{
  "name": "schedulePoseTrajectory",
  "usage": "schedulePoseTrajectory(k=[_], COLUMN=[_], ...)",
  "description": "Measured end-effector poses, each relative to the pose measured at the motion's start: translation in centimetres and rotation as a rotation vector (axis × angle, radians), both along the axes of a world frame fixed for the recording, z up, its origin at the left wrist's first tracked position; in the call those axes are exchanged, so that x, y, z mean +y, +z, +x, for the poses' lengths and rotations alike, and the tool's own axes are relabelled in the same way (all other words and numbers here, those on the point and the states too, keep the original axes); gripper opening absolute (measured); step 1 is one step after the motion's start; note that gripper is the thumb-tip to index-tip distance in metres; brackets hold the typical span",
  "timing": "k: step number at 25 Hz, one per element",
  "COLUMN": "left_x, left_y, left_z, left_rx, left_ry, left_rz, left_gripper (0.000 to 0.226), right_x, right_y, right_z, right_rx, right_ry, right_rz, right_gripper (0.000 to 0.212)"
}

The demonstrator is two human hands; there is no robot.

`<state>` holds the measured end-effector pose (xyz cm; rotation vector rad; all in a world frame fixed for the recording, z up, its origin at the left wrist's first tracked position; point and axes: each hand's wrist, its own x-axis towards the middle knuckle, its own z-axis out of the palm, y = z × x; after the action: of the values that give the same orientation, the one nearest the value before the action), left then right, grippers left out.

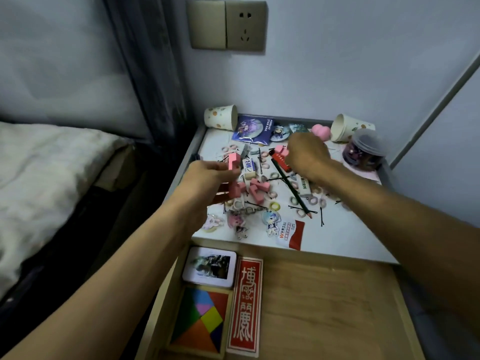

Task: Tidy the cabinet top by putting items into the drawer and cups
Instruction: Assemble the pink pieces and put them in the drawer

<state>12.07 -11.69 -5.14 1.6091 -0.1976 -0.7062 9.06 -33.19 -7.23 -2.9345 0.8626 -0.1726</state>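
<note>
Head: hands (207,174) (307,154) pinch angular pink blocks (233,162) (281,150).

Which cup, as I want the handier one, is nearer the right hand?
The back-right cup, beside the lidded jar, past the right hand; the other cup lies back left.

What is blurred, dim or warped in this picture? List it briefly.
Head view: the light is dim and bluish, with no glare. The left hand and its pink block are slightly motion-smeared. The right hand is sharper, its fingers hidden. The wide-angle lens stretches both forearms and bends the wall edge at right. The drawer is reasonably sharp.
</note>
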Motion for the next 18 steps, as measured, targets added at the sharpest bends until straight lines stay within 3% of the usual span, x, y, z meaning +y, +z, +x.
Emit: schedulePoseTrajectory(k=[3,7,10,12,16,18], left_x=[0.1,-0.3,-0.5,-0.6,-0.5,-0.3], left_y=[-0.6,-1.0,-1.3,-1.5,-1.4,-1.2], left_z=[-0.2,-0.5,-0.3,-0.2,-0.4,-0.9], left_rx=[0.064,0.09,0.081,0.092,0.056,0.013], left_ry=[-0.029,-0.083,-0.101,-0.108,-0.15,-0.168], left_rz=[-0.039,-0.054,-0.038,-0.055,-0.104,-0.101], left_gripper=[0.005,0.009,0.024,0.031,0.036,0.033], right_x=[-3.8,-6.2,-6.1,-5.7,-5.4,-4.0], right_y=[0.4,-0.9,-1.8,-1.8,-1.5,-0.1], right_z=[-0.4,-1.9,-2.0,-1.7,-1.6,-2.3], right_rx=[-0.024,0.025,0.115,0.156,0.098,0.021], right_ry=[-0.074,-0.138,-0.133,-0.15,-0.131,-0.098], right_rz=[0.073,0.087,-0.065,-0.145,-0.201,-0.171], right_gripper=[0.015,0.052,0.027,0.022,0.048,0.045])
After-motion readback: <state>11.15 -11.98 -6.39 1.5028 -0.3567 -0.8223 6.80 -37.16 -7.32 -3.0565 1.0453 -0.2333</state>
